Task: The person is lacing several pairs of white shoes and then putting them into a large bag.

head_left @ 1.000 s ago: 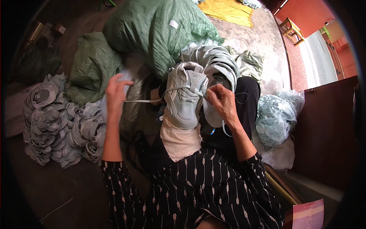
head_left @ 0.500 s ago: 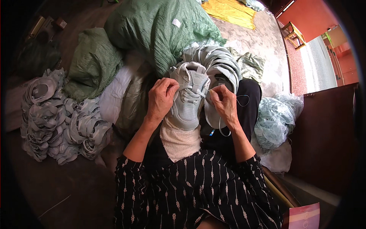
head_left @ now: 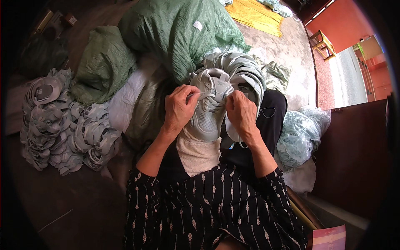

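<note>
Your pale grey shoe (head_left: 207, 120) sits between your hands, toe toward you, its front end over the beige cloth (head_left: 198, 157) on your lap. Your left hand (head_left: 182, 108) pinches the lace (head_left: 201, 93) at the shoe's left side. Your right hand (head_left: 242, 113) is bunched against the right side; you can't tell what its fingertips grip. Stacked uppers (head_left: 239, 62) lie just beyond.

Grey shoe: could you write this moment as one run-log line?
grey shoe: laced, toe toward person; left hand: at its left edge, grip unclear; right hand: at its right edge, grip unclear; nearby: white cloth, green sack
</note>
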The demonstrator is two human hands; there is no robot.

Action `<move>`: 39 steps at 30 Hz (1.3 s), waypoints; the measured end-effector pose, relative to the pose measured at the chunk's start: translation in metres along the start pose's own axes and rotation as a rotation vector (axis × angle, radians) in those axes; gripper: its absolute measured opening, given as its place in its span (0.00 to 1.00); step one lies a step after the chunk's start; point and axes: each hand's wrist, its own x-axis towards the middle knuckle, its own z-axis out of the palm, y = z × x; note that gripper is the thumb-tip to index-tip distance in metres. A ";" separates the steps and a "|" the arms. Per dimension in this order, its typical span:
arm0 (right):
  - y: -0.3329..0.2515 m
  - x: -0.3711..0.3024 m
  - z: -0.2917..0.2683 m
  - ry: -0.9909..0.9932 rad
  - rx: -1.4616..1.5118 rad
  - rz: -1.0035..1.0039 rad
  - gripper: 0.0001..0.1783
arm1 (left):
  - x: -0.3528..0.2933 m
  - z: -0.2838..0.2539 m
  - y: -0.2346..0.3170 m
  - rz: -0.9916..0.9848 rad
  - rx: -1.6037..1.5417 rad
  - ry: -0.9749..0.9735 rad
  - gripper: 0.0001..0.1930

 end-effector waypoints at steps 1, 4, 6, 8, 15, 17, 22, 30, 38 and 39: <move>0.002 0.003 0.003 -0.007 -0.004 -0.018 0.07 | 0.003 0.001 0.001 0.001 -0.002 0.001 0.05; 0.014 0.004 -0.003 -0.113 0.266 0.167 0.08 | 0.013 -0.003 0.007 -0.019 -0.011 0.021 0.05; 0.016 0.002 -0.006 -0.222 0.511 0.362 0.09 | 0.017 -0.003 0.007 0.066 0.189 -0.093 0.03; 0.013 -0.003 -0.005 -0.214 0.536 0.381 0.08 | 0.018 -0.004 0.009 0.103 0.239 -0.105 0.03; 0.016 -0.008 0.000 -0.154 0.544 0.378 0.07 | 0.024 0.002 0.035 0.369 0.670 -0.194 0.04; 0.014 -0.007 0.000 -0.157 0.501 0.351 0.07 | 0.025 0.012 0.038 0.467 0.831 -0.263 0.03; 0.011 -0.005 -0.006 -0.095 0.262 0.166 0.05 | 0.039 0.014 0.037 0.638 1.077 -0.505 0.02; 0.034 0.027 -0.034 -0.379 0.039 -0.328 0.13 | 0.083 -0.022 0.007 0.596 0.328 -0.809 0.04; 0.050 0.051 -0.033 -0.575 -0.051 -0.545 0.13 | 0.077 -0.021 -0.003 0.410 0.136 -0.734 0.08; 0.051 0.053 -0.031 -0.605 -0.082 -0.560 0.13 | 0.079 -0.019 -0.003 0.408 0.135 -0.732 0.08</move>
